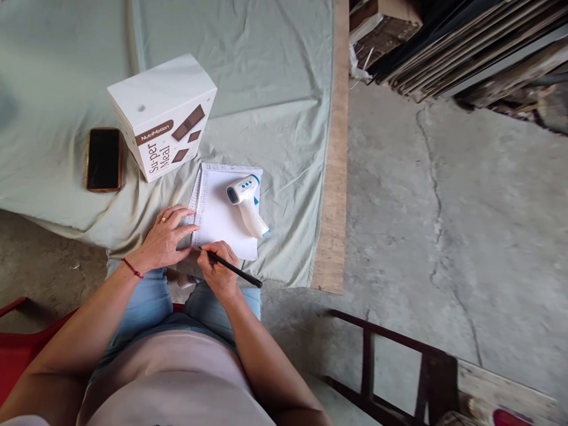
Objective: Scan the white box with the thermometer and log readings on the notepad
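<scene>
A black pen (237,272) is gripped in my right hand (219,266), its tip end at the lower left edge of the white paper (217,207). Small dark markings run down the paper's left side and along its top. My left hand (166,239) lies with fingers spread, the fingertips touching the paper's left edge; a ring and a red cord bracelet show on it. On the right part of the paper lies a white and blue infrared thermometer (247,204), its handle toward the lower right.
A white Nutrimotion box (164,118) stands behind my left hand, with a phone (103,160) to its left. Pale green cloth (275,130) covers the table, whose wooden edge (331,236) shows at right. A dark-framed chair (399,355) stands at lower right, stacked panels (465,53) farther back.
</scene>
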The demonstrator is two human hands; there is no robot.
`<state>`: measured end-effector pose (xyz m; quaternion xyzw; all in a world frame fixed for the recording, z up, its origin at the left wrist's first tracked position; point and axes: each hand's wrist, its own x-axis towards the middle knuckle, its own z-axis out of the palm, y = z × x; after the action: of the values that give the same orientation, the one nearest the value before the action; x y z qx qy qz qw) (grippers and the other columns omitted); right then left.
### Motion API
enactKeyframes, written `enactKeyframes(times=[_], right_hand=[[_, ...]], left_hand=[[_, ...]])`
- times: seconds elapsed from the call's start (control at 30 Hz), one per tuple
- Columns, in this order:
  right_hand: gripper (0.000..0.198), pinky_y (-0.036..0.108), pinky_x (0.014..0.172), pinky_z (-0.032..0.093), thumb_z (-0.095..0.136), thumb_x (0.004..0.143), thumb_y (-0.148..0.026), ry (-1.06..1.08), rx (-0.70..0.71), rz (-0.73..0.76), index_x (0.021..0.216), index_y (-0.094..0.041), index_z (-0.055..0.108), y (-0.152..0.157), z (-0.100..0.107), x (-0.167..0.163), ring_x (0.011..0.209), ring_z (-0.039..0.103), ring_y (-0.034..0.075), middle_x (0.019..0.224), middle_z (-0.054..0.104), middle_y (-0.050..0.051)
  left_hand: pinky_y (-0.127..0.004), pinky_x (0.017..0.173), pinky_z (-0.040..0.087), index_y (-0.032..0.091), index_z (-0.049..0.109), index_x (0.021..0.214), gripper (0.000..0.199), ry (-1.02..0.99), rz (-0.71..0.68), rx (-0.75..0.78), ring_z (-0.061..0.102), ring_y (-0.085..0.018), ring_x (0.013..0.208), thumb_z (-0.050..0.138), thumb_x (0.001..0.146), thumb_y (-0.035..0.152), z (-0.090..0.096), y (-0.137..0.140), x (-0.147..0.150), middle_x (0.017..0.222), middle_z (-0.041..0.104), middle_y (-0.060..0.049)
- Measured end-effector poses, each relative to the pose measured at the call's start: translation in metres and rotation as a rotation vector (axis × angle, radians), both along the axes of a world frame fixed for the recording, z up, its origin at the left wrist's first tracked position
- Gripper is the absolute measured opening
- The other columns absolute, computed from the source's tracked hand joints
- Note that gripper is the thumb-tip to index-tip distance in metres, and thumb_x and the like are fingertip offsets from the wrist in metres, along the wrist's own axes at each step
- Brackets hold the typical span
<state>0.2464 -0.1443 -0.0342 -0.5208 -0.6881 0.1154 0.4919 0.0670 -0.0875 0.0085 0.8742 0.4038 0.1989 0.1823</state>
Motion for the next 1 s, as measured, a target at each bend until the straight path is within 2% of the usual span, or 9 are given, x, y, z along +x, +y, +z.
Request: enactKeyframes(times=[0.23, 0.37, 0.6, 0.77, 0.87, 0.93, 1.0], right_hand=[[0.014, 0.03, 0.061, 0.05, 0.053, 0.085, -0.012, 0.027, -0.046, -0.016, 0.082, -0.024, 0.058, -0.002, -0.004, 0.001, 0.061, 0.058, 0.016, 0.067, 0.061, -0.002], [0.013, 0.03, 0.061, 0.049, 0.053, 0.086, -0.012, 0.023, -0.036, -0.041, 0.083, -0.025, 0.058, -0.002, -0.003, 0.001, 0.061, 0.058, 0.017, 0.067, 0.06, -0.002], [0.016, 0.03, 0.061, 0.048, 0.054, 0.086, -0.009, 0.026, 0.016, 0.003, 0.084, -0.025, 0.057, -0.002, 0.002, -0.001, 0.061, 0.057, 0.016, 0.068, 0.06, -0.003], [0.015, 0.031, 0.068, 0.05, 0.053, 0.094, -0.011, 0.104, 0.098, -0.131, 0.092, -0.025, 0.059, -0.002, 0.01, 0.005, 0.071, 0.062, 0.017, 0.078, 0.064, -0.001], [0.014, 0.034, 0.076, 0.05, 0.05, 0.099, -0.016, 0.1, 0.204, -0.228, 0.098, -0.025, 0.061, 0.016, 0.011, 0.024, 0.077, 0.064, 0.018, 0.086, 0.069, 0.001], [0.009, 0.04, 0.085, 0.049, 0.053, 0.1, -0.026, 0.018, 0.166, -0.321, 0.099, -0.024, 0.061, 0.034, 0.007, 0.039, 0.09, 0.066, 0.022, 0.103, 0.072, 0.006], [0.025, 0.046, 0.091, 0.047, 0.06, 0.095, -0.047, -0.038, 0.037, -0.375, 0.098, -0.023, 0.061, 0.051, 0.002, 0.052, 0.106, 0.063, 0.029, 0.117, 0.07, 0.011]], left_hand=[[-0.058, 0.117, 0.04, 0.022, 0.07, 0.121, 0.04, -0.013, 0.008, -0.02, 0.045, -0.035, 0.138, 0.07, 0.081, 0.025, 0.001, 0.0, 0.0, 0.138, 0.055, -0.013], [-0.057, 0.117, 0.04, 0.022, 0.07, 0.121, 0.04, -0.006, 0.004, -0.01, 0.045, -0.035, 0.139, 0.07, 0.081, 0.024, 0.001, 0.0, 0.0, 0.139, 0.055, -0.014], [-0.057, 0.117, 0.04, 0.02, 0.069, 0.121, 0.04, -0.009, -0.004, 0.001, 0.045, -0.036, 0.139, 0.069, 0.082, 0.024, 0.0, 0.001, -0.001, 0.138, 0.055, -0.015], [-0.057, 0.117, 0.041, 0.019, 0.07, 0.118, 0.038, -0.028, 0.01, -0.001, 0.046, -0.035, 0.138, 0.072, 0.08, 0.024, 0.0, 0.0, -0.001, 0.138, 0.055, -0.015], [-0.055, 0.114, 0.045, 0.02, 0.071, 0.104, 0.024, -0.092, 0.008, 0.018, 0.049, -0.034, 0.135, 0.074, 0.08, 0.022, 0.004, -0.006, -0.004, 0.132, 0.059, -0.014], [-0.047, 0.107, 0.051, 0.02, 0.067, 0.091, 0.005, -0.189, 0.045, 0.052, 0.056, -0.028, 0.129, 0.066, 0.087, 0.019, 0.004, -0.008, -0.01, 0.124, 0.063, -0.011], [-0.044, 0.101, 0.054, 0.021, 0.062, 0.094, 0.005, -0.325, 0.239, 0.176, 0.062, -0.023, 0.114, 0.063, 0.091, 0.024, 0.0, -0.002, -0.021, 0.117, 0.061, -0.01]])
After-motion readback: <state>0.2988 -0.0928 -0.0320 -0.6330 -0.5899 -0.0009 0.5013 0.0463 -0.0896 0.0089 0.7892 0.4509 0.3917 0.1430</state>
